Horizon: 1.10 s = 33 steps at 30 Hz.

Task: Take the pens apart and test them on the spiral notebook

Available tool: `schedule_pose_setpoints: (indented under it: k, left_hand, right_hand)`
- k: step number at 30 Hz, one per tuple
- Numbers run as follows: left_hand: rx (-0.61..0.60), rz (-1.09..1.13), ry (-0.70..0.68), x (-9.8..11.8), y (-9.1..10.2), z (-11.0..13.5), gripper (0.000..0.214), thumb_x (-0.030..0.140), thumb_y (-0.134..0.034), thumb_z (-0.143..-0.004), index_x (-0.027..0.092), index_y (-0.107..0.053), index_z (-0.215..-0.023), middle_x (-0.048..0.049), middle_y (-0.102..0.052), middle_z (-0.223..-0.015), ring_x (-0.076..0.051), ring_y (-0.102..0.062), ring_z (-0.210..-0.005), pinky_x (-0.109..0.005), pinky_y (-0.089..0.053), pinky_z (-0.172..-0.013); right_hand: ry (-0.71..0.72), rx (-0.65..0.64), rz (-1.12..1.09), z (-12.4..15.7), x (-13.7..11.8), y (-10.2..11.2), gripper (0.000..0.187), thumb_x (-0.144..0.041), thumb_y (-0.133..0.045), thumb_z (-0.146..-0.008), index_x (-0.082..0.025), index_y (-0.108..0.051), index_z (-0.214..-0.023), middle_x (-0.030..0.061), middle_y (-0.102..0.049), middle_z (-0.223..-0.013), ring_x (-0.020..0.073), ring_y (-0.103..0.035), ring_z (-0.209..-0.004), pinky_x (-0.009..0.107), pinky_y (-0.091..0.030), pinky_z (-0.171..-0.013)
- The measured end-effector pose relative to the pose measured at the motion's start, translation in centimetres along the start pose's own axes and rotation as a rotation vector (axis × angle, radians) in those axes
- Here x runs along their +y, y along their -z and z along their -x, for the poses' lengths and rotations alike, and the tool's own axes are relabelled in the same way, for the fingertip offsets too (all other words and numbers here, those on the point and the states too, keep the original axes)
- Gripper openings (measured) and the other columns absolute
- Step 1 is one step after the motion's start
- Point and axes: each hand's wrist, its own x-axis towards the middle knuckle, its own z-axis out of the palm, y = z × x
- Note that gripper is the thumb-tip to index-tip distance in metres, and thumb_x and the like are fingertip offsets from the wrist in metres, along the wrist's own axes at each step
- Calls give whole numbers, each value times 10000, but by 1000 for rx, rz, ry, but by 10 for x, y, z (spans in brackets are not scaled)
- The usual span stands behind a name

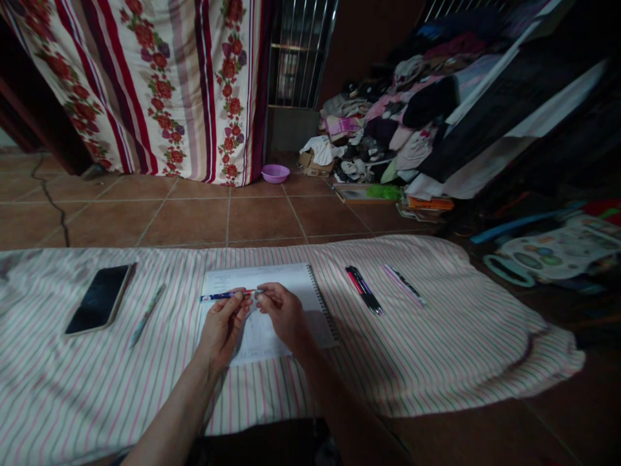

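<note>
Above a spiral notebook [272, 343] with faint writing on its page, both hands meet at a blue patterned pen [217, 296]. My left hand [226, 327] is closed around its middle, thumb on top. My right hand [284, 310] pinches the silvery tip end; whether a separate small part sits in those fingers cannot be made out. Left of the notebook lie a patterned pen [147, 316] and a dark-screened phone [100, 299]. To its right, several black and red pens [365, 290] rest side by side, with a pink pen [402, 285] and a dark one farther over.
A striped cloth [451, 349] covers the low surface under everything. Beyond it is a tiled floor [194, 217] with a purple basin [275, 173] beside a floral curtain [165, 84]. Heaped clothes [388, 123] fill the back right. A colourful plastic item [548, 252] stands at the right.
</note>
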Motion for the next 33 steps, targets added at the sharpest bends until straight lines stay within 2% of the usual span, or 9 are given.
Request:
schedule_pose_setpoints:
  k: [4, 11, 17, 23, 31, 33]
  left_hand:
    - [-2, 8, 10, 0, 0, 1, 114, -20, -599, -721, 83, -637, -690, -47, -676, -625, -90, -644, -555, -137, -527, -565]
    - [0, 10, -14, -1, 0, 1, 173, -35, -532, -762, 70, -642, -680, -68, -674, -614, -102, -646, -546, -147, -535, -554]
    - [-2, 22, 7, 1, 1, 1, 108, -13, -591, -732, 80, -644, -712, -55, -677, -628, -100, -648, -548, -139, -534, -540]
    - [-3, 4, -2, 0, 0, 1, 129, -29, -568, -738, 68, -641, -692, -59, -677, -619, -96, -642, -534, -140, -533, -531]
    - [15, -16, 0, -1, -2, 3, 188, -39, -515, -772, 64, -643, -680, -60, -669, -590, -88, -636, -523, -131, -528, -526]
    - [17, -13, -4, -1, -1, 3, 201, -32, -502, -784, 64, -644, -679, -64, -670, -596, -91, -638, -528, -133, -526, -525]
  right_hand:
    - [0, 21, 19, 0, -2, -1, 139, -300, -544, -748, -181, -593, -798, 19, -656, -687, 138, -639, -587, 238, -515, -546]
    - [-9, -9, 107, 2, -2, 0, 168, -331, -517, -785, -180, -583, -750, 21, -655, -633, 136, -631, -567, 234, -516, -542]
    - [35, 6, 41, 2, -3, 0, 229, -306, -537, -772, -193, -587, -965, 24, -673, -767, 143, -648, -639, 238, -531, -544]
    - [41, 38, 51, 1, -4, 0, 155, -294, -535, -767, -184, -610, -846, 28, -663, -727, 141, -634, -610, 238, -520, -544]
    - [20, 36, 128, 1, -4, 1, 190, -347, -508, -796, -183, -593, -751, 32, -673, -690, 145, -649, -592, 234, -511, -547]
    - [15, 37, 122, 1, -4, 1, 192, -352, -505, -799, -183, -595, -781, 35, -675, -710, 144, -651, -595, 233, -512, -546]
